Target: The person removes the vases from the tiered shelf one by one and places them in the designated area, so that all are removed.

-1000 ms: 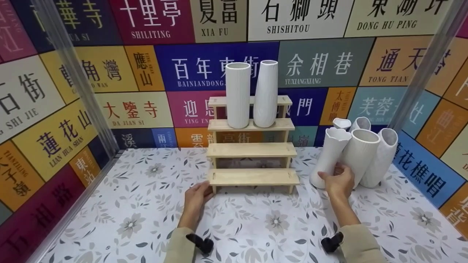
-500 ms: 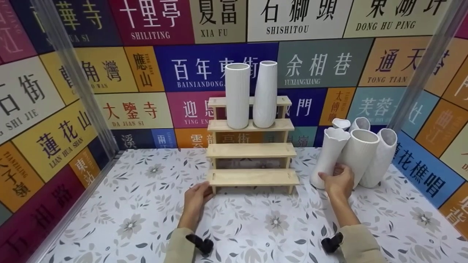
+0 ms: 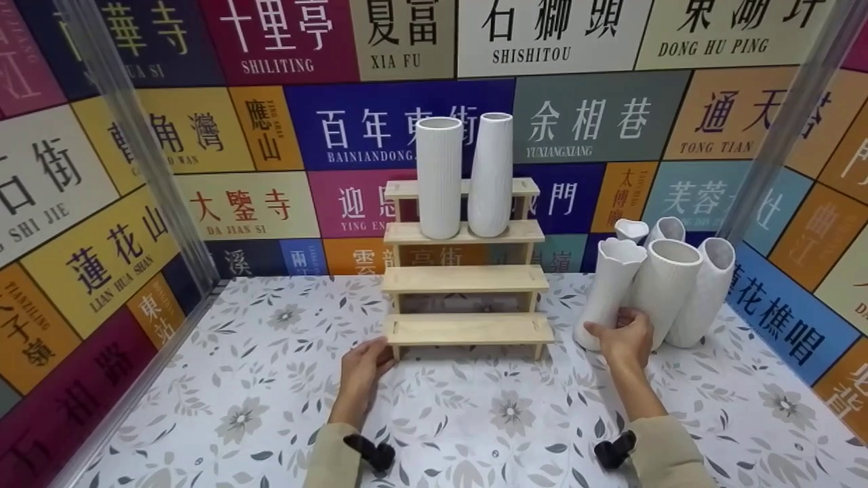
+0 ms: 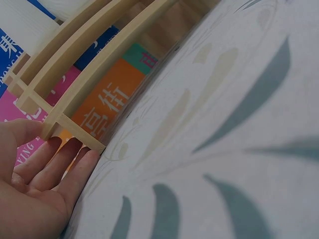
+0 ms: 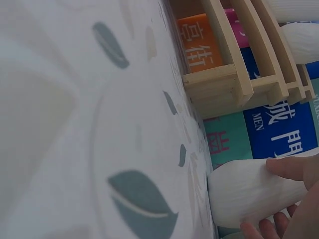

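A tiered wooden display stand (image 3: pixel 468 328) stands in the middle of the table. My left hand (image 3: pixel 363 366) pinches the left end of its lowest step; the left wrist view shows the thumb and fingers at that corner. On the second-highest step two white vases stand upright, a ribbed cylinder vase (image 3: pixel 440 179) and a slimmer tapered vase (image 3: pixel 492 176). To the right, my right hand (image 3: pixel 625 340) grips a white vase with a wavy rim (image 3: pixel 612 281) low on its body. The right wrist view has the thumb on one side of this vase (image 5: pixel 244 191) and fingers on the other.
Close behind the gripped vase cluster a wide ribbed vase (image 3: pixel 668 288), an angled-mouth vase (image 3: pixel 708 298) and two more vases partly hidden. A flower-patterned cloth (image 3: pixel 512 413) covers the table. Colourful sign panels line the walls, with clear posts at both back corners.
The gripped vase and my right hand have shifted very slightly left. My left hand stays on the stand, and the two vases on it stand as before.
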{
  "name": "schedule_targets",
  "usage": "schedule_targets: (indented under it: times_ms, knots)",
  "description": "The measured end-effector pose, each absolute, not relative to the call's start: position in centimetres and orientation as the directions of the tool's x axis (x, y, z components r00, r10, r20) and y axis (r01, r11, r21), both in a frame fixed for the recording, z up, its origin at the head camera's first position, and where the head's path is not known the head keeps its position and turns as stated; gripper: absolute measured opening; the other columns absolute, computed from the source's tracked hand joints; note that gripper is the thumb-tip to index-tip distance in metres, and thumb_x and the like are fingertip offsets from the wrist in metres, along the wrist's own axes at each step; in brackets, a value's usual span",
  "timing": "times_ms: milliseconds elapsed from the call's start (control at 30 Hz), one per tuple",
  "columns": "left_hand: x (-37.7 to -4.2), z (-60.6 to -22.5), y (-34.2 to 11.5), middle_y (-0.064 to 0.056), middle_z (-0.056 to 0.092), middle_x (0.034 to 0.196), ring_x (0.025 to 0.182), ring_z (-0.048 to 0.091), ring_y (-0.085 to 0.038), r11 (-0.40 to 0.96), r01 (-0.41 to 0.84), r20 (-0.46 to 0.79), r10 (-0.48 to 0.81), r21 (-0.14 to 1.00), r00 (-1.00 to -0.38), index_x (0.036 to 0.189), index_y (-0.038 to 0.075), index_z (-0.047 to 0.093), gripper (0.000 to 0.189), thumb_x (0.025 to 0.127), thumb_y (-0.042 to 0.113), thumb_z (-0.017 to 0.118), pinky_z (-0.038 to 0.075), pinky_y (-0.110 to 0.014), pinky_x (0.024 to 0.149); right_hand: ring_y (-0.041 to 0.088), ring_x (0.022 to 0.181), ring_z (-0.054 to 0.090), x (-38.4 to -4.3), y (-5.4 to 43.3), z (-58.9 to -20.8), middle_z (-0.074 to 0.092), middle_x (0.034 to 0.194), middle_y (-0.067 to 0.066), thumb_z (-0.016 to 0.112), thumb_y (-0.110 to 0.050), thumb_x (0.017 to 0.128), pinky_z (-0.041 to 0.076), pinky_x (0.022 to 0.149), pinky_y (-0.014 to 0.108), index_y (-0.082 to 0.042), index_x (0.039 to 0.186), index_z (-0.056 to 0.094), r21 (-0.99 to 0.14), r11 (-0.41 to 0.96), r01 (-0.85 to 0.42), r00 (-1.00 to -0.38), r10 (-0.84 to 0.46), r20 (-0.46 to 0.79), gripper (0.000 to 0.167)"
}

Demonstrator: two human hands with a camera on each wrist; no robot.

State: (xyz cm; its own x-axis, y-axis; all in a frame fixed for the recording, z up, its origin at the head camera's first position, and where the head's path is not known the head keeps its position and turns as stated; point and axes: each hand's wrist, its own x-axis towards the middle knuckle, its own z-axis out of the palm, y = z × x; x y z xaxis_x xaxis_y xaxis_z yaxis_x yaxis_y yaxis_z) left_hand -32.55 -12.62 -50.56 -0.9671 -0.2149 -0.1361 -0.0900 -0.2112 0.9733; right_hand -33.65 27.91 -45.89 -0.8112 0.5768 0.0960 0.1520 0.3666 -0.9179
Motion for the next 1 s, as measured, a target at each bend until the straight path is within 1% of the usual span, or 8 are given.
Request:
schedule_targets:
  times_ms: [133,300,467,600,733,867,1000]
  knots:
    - [-32.46,-50.56,-12.66,-0.029,0.065,0.127,0.120,0.065,-0.035,-0.217,-0.083,-0.130,-0.211,0.973,-0.969,0.129,-0.009,0.059,0.037,0.103,0.017,0.055,0.059,-0.036,0.100,0.037,0.118,0.055,-33.68,27.82,-45.98,0.059,0.128,0.025,0.081,-0.010,0.079,0.044,0.103,0.047,0.003,0.134,0.048,-0.927,0.346,0.148,-0.799,0.595,0.094,0.065]
    - [-32.47,-50.56,-12.57,-0.029,0.066,0.125,0.118,0.066,-0.035,-0.217,-0.076,-0.125,-0.225,0.973,-0.966,0.127,-0.009,0.061,0.036,0.102,0.016,0.055,0.060,-0.035,0.098,0.035,0.120,0.055,-33.89,27.78,-46.18,0.058,0.130,0.024,0.081,-0.005,0.079,0.044,0.106,0.045,0.002,0.135,0.048,-0.950,0.286,0.123,-0.779,0.621,0.086,0.066]
    - [-32.45,-50.41,-12.52,-0.029,0.065,0.126,0.120,0.066,-0.036,-0.218,-0.086,-0.137,-0.231,0.972,-0.963,0.127,-0.008,0.061,0.037,0.102,0.018,0.057,0.060,-0.035,0.098,0.034,0.119,0.055,-34.06,27.80,-46.27,0.058,0.129,0.024,0.080,-0.004,0.078,0.043,0.107,0.045,0.002,0.135,0.049,-0.958,0.262,0.116,-0.762,0.642,0.083,0.065]
    - [-32.42,-50.42,-12.57,-0.029,0.066,0.125,0.118,0.066,-0.036,-0.221,-0.083,-0.135,-0.227,0.972,-0.965,0.127,-0.008,0.060,0.037,0.102,0.018,0.057,0.060,-0.036,0.099,0.032,0.115,0.057,-34.02,27.83,-46.28,0.062,0.125,0.023,0.080,-0.002,0.078,0.044,0.103,0.043,0.000,0.132,0.054,-0.959,0.257,0.117,-0.737,0.670,0.090,0.060]
    - [-32.40,-50.46,-12.66,-0.029,0.066,0.125,0.117,0.067,-0.035,-0.218,-0.084,-0.133,-0.219,0.972,-0.967,0.128,-0.008,0.060,0.037,0.102,0.019,0.057,0.060,-0.036,0.099,0.029,0.111,0.058,-34.00,27.85,-46.27,0.063,0.122,0.020,0.080,-0.003,0.078,0.044,0.096,0.038,-0.001,0.130,0.057,-0.959,0.251,0.130,-0.713,0.696,0.086,0.057]
    - [-32.44,-50.49,-12.60,-0.030,0.065,0.127,0.121,0.065,-0.037,-0.205,-0.082,-0.127,-0.217,0.975,-0.968,0.128,-0.009,0.060,0.039,0.102,0.020,0.057,0.060,-0.037,0.100,0.027,0.108,0.057,-33.94,27.81,-46.24,0.063,0.120,0.019,0.080,-0.003,0.078,0.043,0.091,0.032,0.000,0.128,0.058,-0.957,0.263,0.125,-0.706,0.701,0.101,0.055]
    - [-32.62,-50.55,-12.52,-0.030,0.065,0.125,0.120,0.065,-0.038,-0.193,-0.084,-0.128,-0.232,0.978,-0.964,0.125,-0.009,0.061,0.038,0.102,0.020,0.057,0.061,-0.035,0.098,0.028,0.106,0.057,-33.90,27.75,-46.25,0.064,0.120,0.021,0.079,-0.005,0.079,0.043,0.088,0.031,0.001,0.126,0.060,-0.952,0.281,0.117,-0.698,0.705,0.122,0.052]
